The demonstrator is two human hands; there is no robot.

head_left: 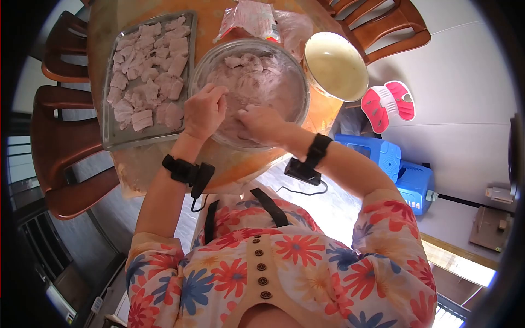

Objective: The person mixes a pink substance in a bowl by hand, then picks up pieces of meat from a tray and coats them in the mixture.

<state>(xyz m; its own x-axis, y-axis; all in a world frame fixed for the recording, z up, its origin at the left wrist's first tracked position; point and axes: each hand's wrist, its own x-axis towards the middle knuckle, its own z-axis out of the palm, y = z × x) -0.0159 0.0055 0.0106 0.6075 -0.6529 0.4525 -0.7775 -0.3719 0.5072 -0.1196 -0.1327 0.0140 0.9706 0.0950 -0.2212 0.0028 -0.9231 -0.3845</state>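
Observation:
A round metal basin [304, 104] holds pale pinkish powder, with several powder-coated pieces [252, 64] heaped at its far side. My left hand [205, 111] is over the basin's left rim, its fingers curled closed; whatever may be in them is hidden. Inside the basin, low on the near side, my right hand [262, 123] has its fingers drawn together at the powder, and I cannot see what they grip. Left of the basin lies a metal tray [117, 139] covered with many flat, ragged, powder-coated pieces [143, 76] that look like meat.
Beyond the basin are a plastic bag of powder [249, 21] and a second clear bag [294, 30]. A cream enamel basin [336, 66] stands at the table's right edge. Wooden chairs [63, 147] flank the table [147, 169]. Blue plastic containers [383, 158] sit at right.

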